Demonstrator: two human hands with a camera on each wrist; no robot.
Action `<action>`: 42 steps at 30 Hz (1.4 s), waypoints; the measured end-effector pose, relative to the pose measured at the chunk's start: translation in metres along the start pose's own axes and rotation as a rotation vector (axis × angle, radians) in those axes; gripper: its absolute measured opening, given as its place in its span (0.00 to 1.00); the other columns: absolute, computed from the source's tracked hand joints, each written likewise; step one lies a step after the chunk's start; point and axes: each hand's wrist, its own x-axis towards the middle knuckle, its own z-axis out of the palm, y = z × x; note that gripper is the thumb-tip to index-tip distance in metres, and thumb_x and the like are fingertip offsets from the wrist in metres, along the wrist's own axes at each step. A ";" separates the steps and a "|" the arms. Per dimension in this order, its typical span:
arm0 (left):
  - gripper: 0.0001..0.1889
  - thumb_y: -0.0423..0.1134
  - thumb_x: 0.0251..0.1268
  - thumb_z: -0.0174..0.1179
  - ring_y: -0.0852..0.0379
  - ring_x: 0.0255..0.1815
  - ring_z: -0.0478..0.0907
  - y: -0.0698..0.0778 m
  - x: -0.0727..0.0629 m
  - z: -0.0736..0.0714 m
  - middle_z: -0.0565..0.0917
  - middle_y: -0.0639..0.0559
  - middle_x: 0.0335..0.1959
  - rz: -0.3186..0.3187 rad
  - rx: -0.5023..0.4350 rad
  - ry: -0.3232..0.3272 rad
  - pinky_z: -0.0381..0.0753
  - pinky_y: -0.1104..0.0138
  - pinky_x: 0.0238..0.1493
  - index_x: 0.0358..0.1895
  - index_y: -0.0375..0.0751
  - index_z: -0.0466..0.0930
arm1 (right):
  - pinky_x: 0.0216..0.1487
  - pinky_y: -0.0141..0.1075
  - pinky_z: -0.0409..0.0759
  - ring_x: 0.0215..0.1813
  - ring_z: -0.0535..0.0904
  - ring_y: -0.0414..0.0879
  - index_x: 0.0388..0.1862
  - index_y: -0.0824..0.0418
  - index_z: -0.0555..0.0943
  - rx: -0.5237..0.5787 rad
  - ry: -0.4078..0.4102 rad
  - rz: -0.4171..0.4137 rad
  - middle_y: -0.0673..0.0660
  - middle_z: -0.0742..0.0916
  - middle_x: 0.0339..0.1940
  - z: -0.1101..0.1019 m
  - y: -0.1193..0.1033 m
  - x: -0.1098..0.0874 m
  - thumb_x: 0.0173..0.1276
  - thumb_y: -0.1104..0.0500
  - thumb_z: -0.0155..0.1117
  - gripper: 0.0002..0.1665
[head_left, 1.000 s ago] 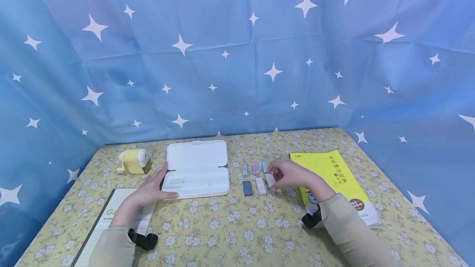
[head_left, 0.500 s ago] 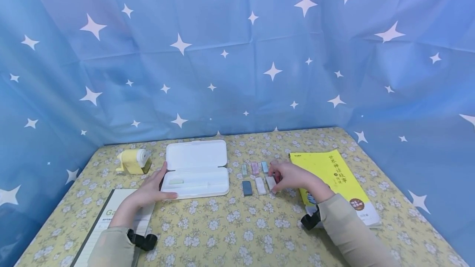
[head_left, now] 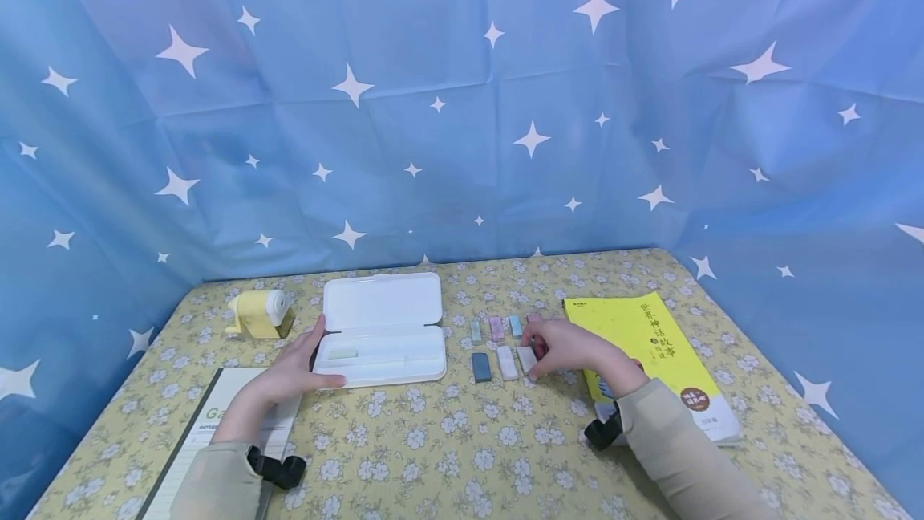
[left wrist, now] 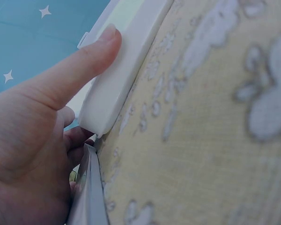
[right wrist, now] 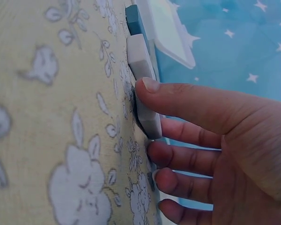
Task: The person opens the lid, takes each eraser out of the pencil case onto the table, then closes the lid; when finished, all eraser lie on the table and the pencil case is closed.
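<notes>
On the left, my left hand [head_left: 292,367] grips the left end of an open white pencil case [head_left: 382,301], thumb along its front and fingers at its side. A pale green eraser [head_left: 342,354] lies inside the case. My right hand [head_left: 566,343] pinches a white eraser [right wrist: 150,123] at the right end of the front row, close to the cloth. Left of it are another white eraser [head_left: 507,363] and a dark blue eraser [head_left: 481,367]. Behind stand smaller erasers: green [head_left: 476,332], purple [head_left: 496,329], light blue [head_left: 516,326] and pink [head_left: 534,317], the last partly hidden by my hand.
A yellow pencil sharpener [head_left: 260,314] stands at the back left. Under my left forearm lies a notebook [head_left: 216,416]. A yellow book [head_left: 650,343] lies beneath my right wrist. Floral cloth [head_left: 433,456] covers the table, with a starry blue curtain [head_left: 462,143] behind.
The white eraser, tilted at my right fingertips a second ago, now sits lower and level with its row. My right hand shifted slightly right. The left hand stays on the pencil case.
</notes>
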 end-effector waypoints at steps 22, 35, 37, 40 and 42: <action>0.64 0.58 0.52 0.70 0.26 0.73 0.36 -0.004 -0.002 -0.002 0.41 0.27 0.75 0.002 -0.001 0.007 0.41 0.31 0.64 0.77 0.37 0.31 | 0.30 0.38 0.73 0.26 0.73 0.43 0.56 0.62 0.78 0.051 -0.051 -0.101 0.51 0.81 0.31 -0.025 -0.025 0.029 0.69 0.55 0.64 0.20; 0.63 0.57 0.52 0.70 0.26 0.73 0.37 0.003 -0.001 -0.002 0.42 0.27 0.75 0.004 0.001 -0.009 0.42 0.31 0.64 0.78 0.38 0.31 | 0.35 0.47 0.78 0.22 0.75 0.54 0.61 0.58 0.77 0.096 -0.223 -0.133 0.52 0.82 0.33 -0.015 -0.063 0.097 0.72 0.56 0.59 0.20; 0.63 0.57 0.52 0.71 0.26 0.73 0.37 0.003 -0.001 -0.002 0.42 0.27 0.75 0.004 0.003 -0.008 0.43 0.31 0.65 0.78 0.38 0.31 | 0.34 0.43 0.76 0.24 0.74 0.54 0.60 0.58 0.77 0.094 -0.238 -0.161 0.52 0.82 0.32 -0.012 -0.073 0.107 0.72 0.58 0.59 0.19; 0.63 0.57 0.52 0.71 0.26 0.73 0.37 0.002 -0.001 -0.001 0.42 0.28 0.75 0.006 0.007 -0.007 0.42 0.32 0.65 0.78 0.38 0.31 | 0.36 0.39 0.76 0.32 0.78 0.50 0.59 0.59 0.78 0.058 -0.245 -0.202 0.51 0.83 0.33 -0.007 -0.087 0.122 0.71 0.61 0.61 0.18; 0.64 0.58 0.52 0.71 0.27 0.73 0.37 0.002 0.000 -0.001 0.43 0.28 0.76 0.012 0.010 -0.005 0.42 0.32 0.65 0.78 0.37 0.31 | 0.38 0.38 0.77 0.38 0.81 0.48 0.59 0.58 0.79 0.024 -0.244 -0.219 0.48 0.83 0.37 -0.003 -0.098 0.130 0.70 0.61 0.62 0.19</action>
